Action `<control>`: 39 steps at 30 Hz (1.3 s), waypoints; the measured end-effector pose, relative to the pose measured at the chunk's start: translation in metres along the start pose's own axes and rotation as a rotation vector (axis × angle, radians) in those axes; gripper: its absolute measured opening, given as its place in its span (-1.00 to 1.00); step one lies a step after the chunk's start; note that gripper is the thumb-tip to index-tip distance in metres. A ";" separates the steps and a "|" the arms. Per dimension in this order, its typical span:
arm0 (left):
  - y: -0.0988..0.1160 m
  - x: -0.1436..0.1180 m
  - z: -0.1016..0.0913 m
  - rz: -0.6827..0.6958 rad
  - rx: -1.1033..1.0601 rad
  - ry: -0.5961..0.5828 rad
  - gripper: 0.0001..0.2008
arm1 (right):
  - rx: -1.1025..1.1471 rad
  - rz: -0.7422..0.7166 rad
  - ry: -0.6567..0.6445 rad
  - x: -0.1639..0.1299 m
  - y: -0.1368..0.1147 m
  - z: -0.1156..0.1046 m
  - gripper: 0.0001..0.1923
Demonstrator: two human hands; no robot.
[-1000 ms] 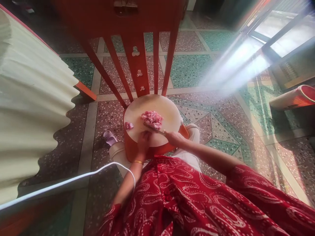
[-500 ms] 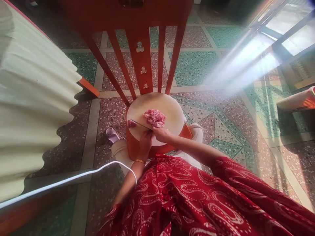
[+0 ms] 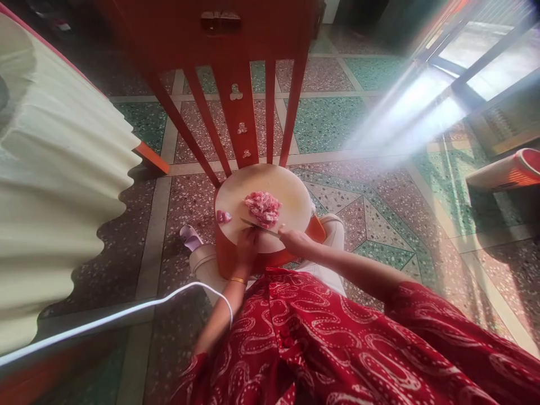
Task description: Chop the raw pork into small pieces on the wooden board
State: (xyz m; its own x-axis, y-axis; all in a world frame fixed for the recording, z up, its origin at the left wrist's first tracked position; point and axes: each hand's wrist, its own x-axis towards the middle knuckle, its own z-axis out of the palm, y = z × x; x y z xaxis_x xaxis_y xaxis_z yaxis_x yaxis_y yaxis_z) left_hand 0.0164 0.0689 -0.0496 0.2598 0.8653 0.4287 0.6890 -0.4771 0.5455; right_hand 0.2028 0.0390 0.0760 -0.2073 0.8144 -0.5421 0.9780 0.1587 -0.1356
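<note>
A round pale cutting board (image 3: 293,194) rests on the chair seat before me. Chopped raw meat (image 3: 262,208) lies heaped on its middle, and a small separate piece of meat (image 3: 223,216) sits at the left rim. My right hand (image 3: 296,242) is closed around the handle of a knife (image 3: 266,229), whose blade points left, just in front of the heap. At the board's near edge, my left hand (image 3: 247,246) has its fingers bent together close under the blade. Whatever those fingers hold is hidden.
The red wooden chair's slatted back (image 3: 234,112) rises beyond the board. A white cable (image 3: 139,306) crosses at lower left over my left forearm. Left stands a cream pleated cloth (image 3: 71,185); at right, a cylindrical container (image 3: 504,170) lies on the terrazzo floor.
The knife and my right hand have drawn back to the right, so the blade tip has left the small piece. My left hand stays near the board's front edge. The view has shifted slightly.
</note>
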 end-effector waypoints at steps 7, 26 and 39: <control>0.000 0.002 0.000 0.022 0.001 -0.115 -0.81 | 0.070 -0.063 -0.016 0.040 -0.031 -0.017 -0.63; 0.006 0.002 -0.004 -0.029 0.008 -0.069 -0.78 | 0.020 -0.023 -0.012 0.012 -0.014 -0.005 -0.68; 0.000 0.001 -0.003 0.006 0.011 -0.082 -0.79 | 0.064 0.042 -0.044 0.008 0.002 -0.008 -0.58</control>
State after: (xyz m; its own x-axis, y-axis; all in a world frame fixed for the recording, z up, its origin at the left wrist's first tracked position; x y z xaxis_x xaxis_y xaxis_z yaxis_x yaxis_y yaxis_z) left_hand 0.0148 0.0696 -0.0472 0.3182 0.8725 0.3708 0.6944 -0.4808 0.5354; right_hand 0.2037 0.0501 0.0781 -0.1683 0.7937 -0.5845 0.9826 0.0876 -0.1640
